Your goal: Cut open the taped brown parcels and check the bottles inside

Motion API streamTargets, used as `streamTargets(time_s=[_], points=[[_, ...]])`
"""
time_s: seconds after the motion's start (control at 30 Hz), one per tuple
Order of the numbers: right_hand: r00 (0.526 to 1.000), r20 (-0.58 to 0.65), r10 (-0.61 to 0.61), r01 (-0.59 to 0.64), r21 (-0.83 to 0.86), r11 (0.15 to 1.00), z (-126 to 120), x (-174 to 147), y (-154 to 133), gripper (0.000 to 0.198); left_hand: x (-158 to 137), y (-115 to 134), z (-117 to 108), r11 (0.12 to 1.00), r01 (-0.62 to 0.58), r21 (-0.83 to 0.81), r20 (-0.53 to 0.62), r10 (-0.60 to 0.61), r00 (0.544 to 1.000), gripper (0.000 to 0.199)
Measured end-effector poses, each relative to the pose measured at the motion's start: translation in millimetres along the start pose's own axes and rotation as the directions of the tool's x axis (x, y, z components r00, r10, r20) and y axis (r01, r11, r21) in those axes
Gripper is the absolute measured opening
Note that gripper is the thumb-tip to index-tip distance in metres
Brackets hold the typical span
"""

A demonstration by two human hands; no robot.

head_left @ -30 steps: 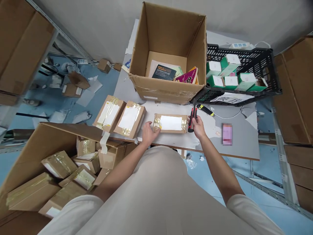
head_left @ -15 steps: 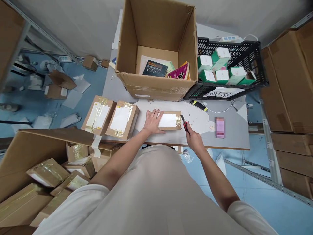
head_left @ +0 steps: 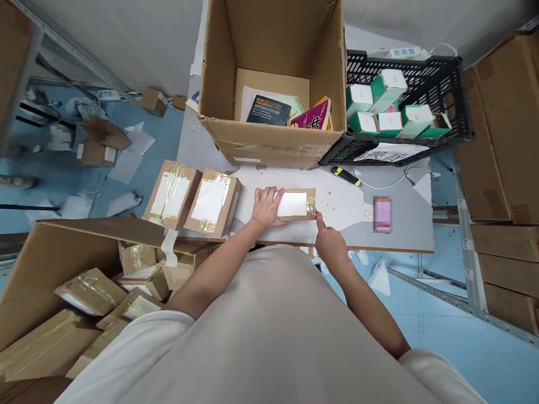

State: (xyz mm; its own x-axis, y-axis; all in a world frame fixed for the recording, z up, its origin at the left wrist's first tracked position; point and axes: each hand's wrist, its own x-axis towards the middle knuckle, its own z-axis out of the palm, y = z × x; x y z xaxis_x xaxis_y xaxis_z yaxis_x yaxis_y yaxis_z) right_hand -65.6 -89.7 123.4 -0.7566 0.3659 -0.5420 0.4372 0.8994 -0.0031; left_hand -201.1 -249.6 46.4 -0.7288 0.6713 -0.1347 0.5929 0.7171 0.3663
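Note:
A small flat cardboard box (head_left: pixel 310 203), with a white label and shiny tape at its right end, lies on the table in front of me. Spread over the left end of this box, my left hand (head_left: pixel 265 210) presses on it with the fingers apart. My right hand (head_left: pixel 332 247) is closed around a red and black utility knife (head_left: pixel 318 214). Its front end is at the box's near right corner, by the taped edge; the hand hides most of the handle, and the blade is hard to make out. To the left sit two taped, labelled boxes (head_left: pixel 209 203).
Behind stands a large open carton (head_left: pixel 269 140) holding books, beside a black crate (head_left: pixel 467 120) of green-white boxes. A yellow-black cutter (head_left: pixel 346 176) and a pixelated pink item (head_left: pixel 383 215) lie at right. A big carton (head_left: pixel 84 233) of taped parcels is at lower left.
My right hand has brought the knife down and left, from beside the box's right end to its near right corner. My left hand stays on the box. The view shifts slightly.

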Motion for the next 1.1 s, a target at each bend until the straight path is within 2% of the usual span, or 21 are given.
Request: streamTargets(time_s=[0.17, 0.43, 0.57, 0.7, 0.77, 0.8, 0.87, 0.93, 1.0, 1.03, 1.1], points=[[1.000, -0.002, -0.020, 0.020, -0.022, 1.000, 0, -10, 4, 0.071, 0, 1, 0, 1.000, 0.004, -0.001, -0.009, -0.004, 1.000, 0.112], [0.997, 0.079, -0.016, 0.017, -0.020, 1.000, 8, -23, 7, 0.067, -1, 0, 1, 1.000, -0.009, 0.010, -0.017, 0.009, 1.000, 0.111], [0.999, 0.014, -0.031, 0.030, 0.011, 0.999, 17, -32, 22, 0.061, 0, -2, 2, 1.000, -0.017, 0.007, 0.001, 0.017, 1.000, 0.111], [0.986, -0.168, -0.003, 0.038, 0.207, 0.978, 26, -35, 48, 0.063, 0, -3, -2, 0.999, -0.039, -0.007, 0.012, 0.039, 0.999, 0.116], [0.963, -0.260, 0.068, 0.046, 0.409, 0.911, 37, -24, 57, 0.069, -6, -5, -4, 0.998, -0.058, -0.027, -0.023, 0.057, 0.998, 0.117], [0.955, -0.279, 0.105, 0.062, 0.532, 0.844, 44, -14, 59, 0.069, -11, -6, -3, 0.997, -0.057, -0.046, -0.057, 0.054, 0.997, 0.117], [0.955, -0.261, 0.144, 0.115, 0.768, 0.631, 60, 11, 57, 0.058, -27, -13, 3, 0.992, -0.008, -0.125, -0.143, -0.010, 0.990, 0.121], [0.961, -0.244, 0.131, 0.172, 0.896, 0.409, 75, 37, 50, 0.050, -46, -22, 16, 0.955, 0.104, -0.277, -0.198, -0.163, 0.967, 0.127], [0.965, -0.245, 0.097, 0.210, 0.937, 0.280, 86, 59, 41, 0.047, -61, -33, 35, 0.848, 0.248, -0.469, -0.144, -0.350, 0.926, 0.122], [0.967, -0.240, 0.083, 0.214, 0.945, 0.247, 90, 68, 37, 0.047, -67, -38, 45, 0.786, 0.287, -0.548, -0.070, -0.385, 0.920, 0.109], [0.973, -0.220, 0.067, 0.201, 0.954, 0.222, 92, 78, 34, 0.046, -72, -46, 61, 0.669, 0.287, -0.686, 0.024, -0.373, 0.928, 0.081]])
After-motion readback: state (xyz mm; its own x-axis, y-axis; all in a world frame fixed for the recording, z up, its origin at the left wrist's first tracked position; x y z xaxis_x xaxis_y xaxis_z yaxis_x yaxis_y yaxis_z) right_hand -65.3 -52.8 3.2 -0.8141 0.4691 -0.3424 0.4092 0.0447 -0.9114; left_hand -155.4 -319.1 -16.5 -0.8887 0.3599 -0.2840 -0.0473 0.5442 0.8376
